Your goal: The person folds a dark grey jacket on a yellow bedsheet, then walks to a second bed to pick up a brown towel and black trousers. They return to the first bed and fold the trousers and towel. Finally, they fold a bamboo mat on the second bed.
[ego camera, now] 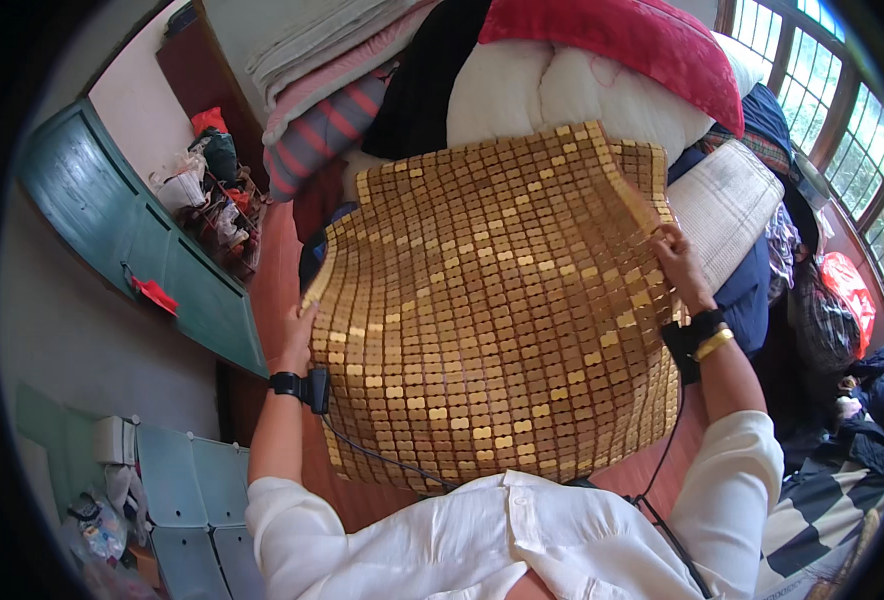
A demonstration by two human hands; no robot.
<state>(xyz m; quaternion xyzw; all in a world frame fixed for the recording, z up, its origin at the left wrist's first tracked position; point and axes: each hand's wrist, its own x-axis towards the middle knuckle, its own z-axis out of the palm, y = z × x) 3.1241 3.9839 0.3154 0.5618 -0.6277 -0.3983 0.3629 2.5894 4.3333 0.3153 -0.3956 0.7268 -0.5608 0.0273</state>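
A large bamboo tile mat (487, 300), golden brown with dark cords between its small tiles, hangs spread out in front of my white shirt. My left hand (303, 330) grips its left edge. My right hand (678, 262) holds the mat's right edge, where the border is folded over near the upper right corner. Each wrist wears a black strapped device with a cable. The mat's far edge lies against a white quilt (554, 94), and its near edge hangs close to my body above the reddish floor.
Beyond the mat are a red cushion or cover (622, 37), a striped blanket (322, 131) and folded bedding. A rolled woven mat (727, 202) lies at the right. A green door (134, 225) stands at the left, above plastic cabinets (179, 472). Barred windows (824, 112) are upper right.
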